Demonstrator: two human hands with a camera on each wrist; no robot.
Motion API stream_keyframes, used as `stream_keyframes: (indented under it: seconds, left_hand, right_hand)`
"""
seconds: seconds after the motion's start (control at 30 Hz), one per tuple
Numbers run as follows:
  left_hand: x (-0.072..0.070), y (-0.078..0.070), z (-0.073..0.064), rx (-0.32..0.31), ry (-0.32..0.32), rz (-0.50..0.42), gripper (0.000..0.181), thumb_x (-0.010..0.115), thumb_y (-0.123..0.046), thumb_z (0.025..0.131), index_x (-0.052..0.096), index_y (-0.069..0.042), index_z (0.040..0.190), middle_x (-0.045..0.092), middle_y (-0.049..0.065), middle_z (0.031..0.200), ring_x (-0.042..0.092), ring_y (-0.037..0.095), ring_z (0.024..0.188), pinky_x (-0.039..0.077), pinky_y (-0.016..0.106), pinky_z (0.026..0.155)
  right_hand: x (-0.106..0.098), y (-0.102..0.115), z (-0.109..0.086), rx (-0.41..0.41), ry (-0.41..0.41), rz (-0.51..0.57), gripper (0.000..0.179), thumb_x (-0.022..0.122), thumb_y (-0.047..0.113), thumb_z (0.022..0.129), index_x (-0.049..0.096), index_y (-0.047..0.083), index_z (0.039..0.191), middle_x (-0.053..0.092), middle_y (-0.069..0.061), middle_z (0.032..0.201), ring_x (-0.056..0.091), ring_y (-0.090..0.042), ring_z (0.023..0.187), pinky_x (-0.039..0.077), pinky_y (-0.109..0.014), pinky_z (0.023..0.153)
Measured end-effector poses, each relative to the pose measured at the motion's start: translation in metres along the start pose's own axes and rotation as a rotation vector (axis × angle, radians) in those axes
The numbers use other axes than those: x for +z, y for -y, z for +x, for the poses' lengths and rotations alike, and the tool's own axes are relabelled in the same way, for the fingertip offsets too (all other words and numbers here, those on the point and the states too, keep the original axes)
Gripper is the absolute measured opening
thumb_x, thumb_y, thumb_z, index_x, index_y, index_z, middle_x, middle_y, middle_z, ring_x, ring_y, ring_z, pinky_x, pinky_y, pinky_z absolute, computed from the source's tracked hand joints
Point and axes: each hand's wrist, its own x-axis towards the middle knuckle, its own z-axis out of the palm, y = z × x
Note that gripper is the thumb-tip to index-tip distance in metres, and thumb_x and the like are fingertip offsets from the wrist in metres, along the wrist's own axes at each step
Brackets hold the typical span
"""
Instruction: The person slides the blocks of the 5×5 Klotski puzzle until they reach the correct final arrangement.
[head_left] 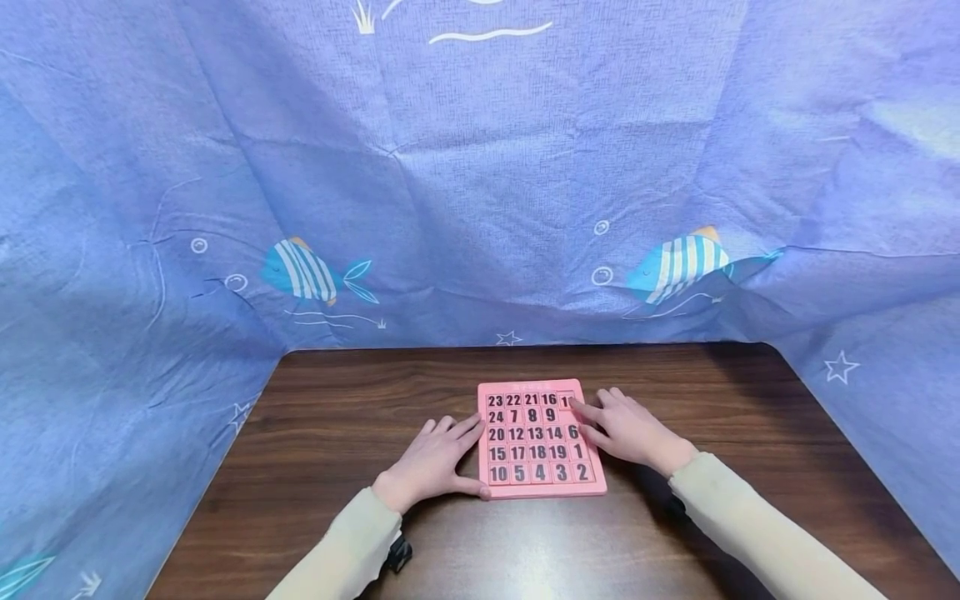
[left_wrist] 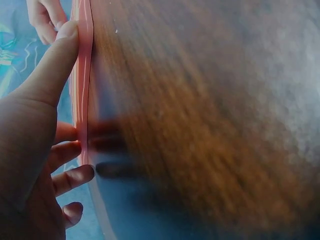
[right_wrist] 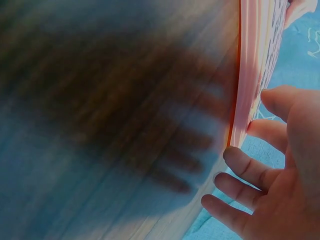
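Pink number board [head_left: 543, 492] is lying flat, approx. mid-table [head_left: 337, 408]. Looks part-done: 7-8-9, 12-13-14 & 17-18-19 are running in seq.; other nos., e.g. 16 after 21, are prob. needing work. L hand [head_left: 431, 467] is steadying the L edge, fingers spread; R hand [head_left: 636, 427] is touching the top-right tile [head_left: 566, 402], fingers loosely apart, hiding its 2nd digit. R wrist view's showing digits too edge-on to read.

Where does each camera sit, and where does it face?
On the head: faces forward and down at the number puzzle; left grip, right grip, sleeves show.
On the left wrist: faces puzzle's edge; left grip near, right beyond.
On the right wrist: faces puzzle's edge; right grip near, left beyond.
Wrist views share puzzle and table.
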Motion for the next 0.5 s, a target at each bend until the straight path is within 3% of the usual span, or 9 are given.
stream_keyframes:
  seconds: [0.5]
  left_hand:
    - [0.001,0.0,0.0,0.001,-0.005,-0.01,0.109,0.073,-0.075,0.078,0.042,-0.012,0.161,0.041,0.005,0.165,0.047,0.026,0.133,0.038,0.052,0.108]
  right_hand:
    - [-0.007,0.011,-0.019,-0.01,0.023,0.004,0.044,0.069,0.03,0.099,0.068,0.016,0.142,0.049,-0.002,0.089,0.043,-0.02,0.083,0.042,-0.039,0.074]
